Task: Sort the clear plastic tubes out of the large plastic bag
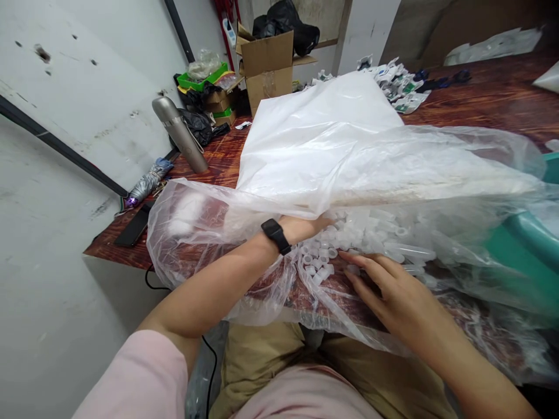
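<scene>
Small translucent white plastic caps (323, 259) and a few longer clear tubes (410, 251) lie heaped in a thin clear plastic bag (192, 215) spread over the table. My left hand (308, 228), with a black watch on its wrist, reaches into the back of the heap; plastic and caps hide its fingertips. My right hand (391, 285) is at the front right of the heap, fingers apart, fingertips touching or just beside the caps. A small cap (353, 269) shows between its thumb and fingers, not gripped.
Behind the heap lies a large white sack (323, 128). A teal tub (515, 250) stands on the right. Toward the left are a metal flask (180, 134), a dark phone (133, 226) and a folded umbrella (151, 181). At the back is a cardboard box (268, 70).
</scene>
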`<state>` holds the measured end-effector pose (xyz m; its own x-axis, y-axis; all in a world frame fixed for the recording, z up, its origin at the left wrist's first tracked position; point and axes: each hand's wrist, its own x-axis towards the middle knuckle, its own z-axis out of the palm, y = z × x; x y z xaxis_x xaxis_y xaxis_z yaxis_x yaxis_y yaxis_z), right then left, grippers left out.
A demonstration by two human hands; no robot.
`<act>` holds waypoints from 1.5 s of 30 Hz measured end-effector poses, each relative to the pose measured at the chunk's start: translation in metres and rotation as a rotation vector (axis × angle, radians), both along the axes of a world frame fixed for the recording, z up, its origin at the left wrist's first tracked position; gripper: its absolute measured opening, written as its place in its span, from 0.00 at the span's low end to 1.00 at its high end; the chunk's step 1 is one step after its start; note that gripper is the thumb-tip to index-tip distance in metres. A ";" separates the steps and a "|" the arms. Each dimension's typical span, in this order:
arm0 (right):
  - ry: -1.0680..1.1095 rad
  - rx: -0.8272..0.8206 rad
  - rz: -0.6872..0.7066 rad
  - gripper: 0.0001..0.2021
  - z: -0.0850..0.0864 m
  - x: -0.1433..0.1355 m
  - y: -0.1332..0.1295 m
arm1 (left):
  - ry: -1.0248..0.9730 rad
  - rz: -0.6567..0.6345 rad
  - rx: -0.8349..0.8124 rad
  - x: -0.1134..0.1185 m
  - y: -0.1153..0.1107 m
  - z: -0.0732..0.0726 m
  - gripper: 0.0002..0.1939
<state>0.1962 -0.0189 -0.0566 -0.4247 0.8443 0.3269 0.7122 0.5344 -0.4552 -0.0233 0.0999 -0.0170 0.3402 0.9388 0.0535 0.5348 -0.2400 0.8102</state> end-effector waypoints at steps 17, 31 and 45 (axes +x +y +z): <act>0.932 -0.194 -0.262 0.09 0.020 -0.049 -0.051 | -1.224 0.367 -0.520 0.011 -0.151 0.023 0.23; 0.603 -0.209 -0.050 0.20 0.018 -0.043 -0.064 | -1.163 0.399 -0.437 0.019 -0.177 0.003 0.16; 0.579 -0.164 -0.101 0.19 0.018 -0.048 -0.064 | -1.138 0.420 -0.434 0.021 -0.180 0.000 0.15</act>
